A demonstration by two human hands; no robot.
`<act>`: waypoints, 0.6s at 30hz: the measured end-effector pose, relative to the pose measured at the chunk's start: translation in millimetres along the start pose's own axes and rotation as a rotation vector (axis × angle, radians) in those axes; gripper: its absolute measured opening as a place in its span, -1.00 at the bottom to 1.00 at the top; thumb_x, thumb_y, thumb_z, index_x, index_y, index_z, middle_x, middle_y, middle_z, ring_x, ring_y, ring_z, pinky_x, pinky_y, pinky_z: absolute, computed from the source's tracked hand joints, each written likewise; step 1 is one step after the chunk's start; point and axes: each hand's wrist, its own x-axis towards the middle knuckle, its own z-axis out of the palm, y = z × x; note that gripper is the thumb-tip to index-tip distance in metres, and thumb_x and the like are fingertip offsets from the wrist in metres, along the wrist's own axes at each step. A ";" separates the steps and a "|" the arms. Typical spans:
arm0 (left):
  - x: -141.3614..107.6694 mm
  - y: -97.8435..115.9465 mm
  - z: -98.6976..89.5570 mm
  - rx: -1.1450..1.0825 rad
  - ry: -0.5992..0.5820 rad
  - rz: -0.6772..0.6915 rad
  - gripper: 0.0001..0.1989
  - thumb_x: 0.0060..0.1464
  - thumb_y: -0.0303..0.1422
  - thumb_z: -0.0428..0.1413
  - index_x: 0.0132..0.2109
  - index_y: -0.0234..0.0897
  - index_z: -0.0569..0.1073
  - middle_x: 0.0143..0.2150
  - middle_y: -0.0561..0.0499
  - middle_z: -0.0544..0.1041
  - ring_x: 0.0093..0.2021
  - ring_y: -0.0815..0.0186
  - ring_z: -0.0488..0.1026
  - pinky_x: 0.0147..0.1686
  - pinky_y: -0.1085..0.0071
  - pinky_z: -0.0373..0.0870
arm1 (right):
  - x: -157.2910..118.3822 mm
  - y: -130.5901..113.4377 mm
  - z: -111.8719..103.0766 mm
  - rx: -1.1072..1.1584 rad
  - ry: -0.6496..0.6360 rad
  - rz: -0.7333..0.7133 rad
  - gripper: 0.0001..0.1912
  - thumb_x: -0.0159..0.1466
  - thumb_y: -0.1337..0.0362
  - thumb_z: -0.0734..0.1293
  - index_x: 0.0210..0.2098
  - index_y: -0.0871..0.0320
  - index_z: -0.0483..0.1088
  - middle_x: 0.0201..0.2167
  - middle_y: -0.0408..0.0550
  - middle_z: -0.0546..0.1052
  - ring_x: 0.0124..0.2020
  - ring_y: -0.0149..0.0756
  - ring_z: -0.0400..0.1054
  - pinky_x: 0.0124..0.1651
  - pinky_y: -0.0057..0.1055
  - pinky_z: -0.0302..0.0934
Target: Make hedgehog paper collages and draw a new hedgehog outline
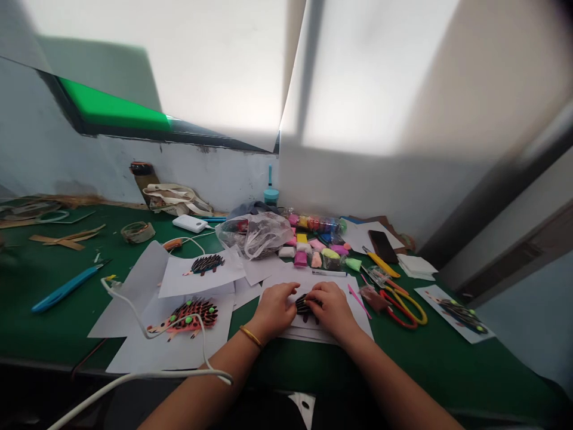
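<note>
My left hand (pixel 278 307) rests on white paper (pixel 273 285) at the left edge of a dark spiky hedgehog figure (pixel 302 306). Its fingers are bent, and what they pinch, if anything, is too small to make out. From the right, my right hand (pixel 330 306) reaches over the same figure, fingertips pressed together on its spines and covering part of it. A marker (pixel 329 273) lies above the hands, and a pink tool (pixel 359 301) is right of them. Small packs of coloured clay (pixel 301 258) sit behind the paper.
Finished-looking hedgehog sheets lie left (pixel 208 329) and right (pixel 455 310). Red and yellow scissors (pixel 405 307), a yellow cutter (pixel 382 263) and a phone (pixel 382 246) are at the right. A white cable (pixel 147 376) crosses the left front; a blue tool (pixel 67 291) lies far left.
</note>
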 end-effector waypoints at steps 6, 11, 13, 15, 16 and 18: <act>-4.3 6.7 1.2 0.135 -0.056 0.005 -0.41 -0.09 -0.52 0.07 0.15 -0.15 0.34 -0.04 -0.02 0.51 -0.01 0.18 0.40 0.02 0.25 0.27 | -0.2 -5.4 0.3 -0.045 0.003 0.037 -0.89 0.22 0.31 0.36 -0.33 0.01 0.56 -0.26 -0.12 0.52 -0.11 -0.22 0.30 -0.04 -0.29 0.07; -3.8 7.1 2.2 0.157 -0.081 -0.019 -0.39 -0.08 -0.51 0.05 0.18 -0.16 0.31 -0.02 -0.04 0.49 0.00 0.18 0.39 0.02 0.25 0.26 | 0.6 -5.8 1.3 -0.063 -0.015 0.049 -0.88 0.23 0.30 0.35 -0.33 -0.01 0.56 -0.26 -0.12 0.52 -0.11 -0.22 0.30 -0.05 -0.28 0.06; -3.6 6.2 2.5 0.152 -0.086 -0.022 -0.39 -0.07 -0.51 0.04 0.19 -0.16 0.31 -0.02 -0.04 0.49 0.00 0.18 0.39 0.02 0.26 0.26 | 0.6 -5.4 2.4 -0.071 -0.019 0.046 -0.88 0.23 0.30 0.35 -0.33 -0.01 0.56 -0.27 -0.12 0.52 -0.11 -0.22 0.30 -0.05 -0.29 0.06; -3.7 5.2 3.1 0.145 -0.085 -0.021 -0.39 -0.07 -0.51 0.04 0.19 -0.16 0.31 -0.03 -0.04 0.49 0.00 0.18 0.39 0.02 0.27 0.26 | 0.5 -5.4 3.2 -0.075 -0.019 0.043 -0.88 0.23 0.29 0.35 -0.33 -0.01 0.56 -0.26 -0.12 0.52 -0.11 -0.22 0.30 -0.05 -0.29 0.06; -3.8 4.6 3.5 0.141 -0.082 -0.018 -0.39 -0.07 -0.51 0.04 0.19 -0.16 0.31 -0.03 -0.03 0.50 -0.01 0.18 0.39 0.01 0.27 0.27 | 0.4 -5.6 3.5 -0.075 -0.020 0.041 -0.88 0.23 0.29 0.35 -0.33 -0.01 0.56 -0.26 -0.12 0.52 -0.11 -0.22 0.30 -0.05 -0.29 0.06; -4.0 3.5 4.5 0.138 -0.074 -0.012 -0.39 -0.08 -0.51 0.04 0.19 -0.16 0.31 -0.04 -0.03 0.50 -0.01 0.19 0.40 0.01 0.27 0.27 | 0.4 -6.3 3.7 -0.078 -0.022 0.038 -0.88 0.23 0.29 0.35 -0.34 -0.01 0.56 -0.26 -0.12 0.52 -0.12 -0.23 0.30 -0.05 -0.29 0.06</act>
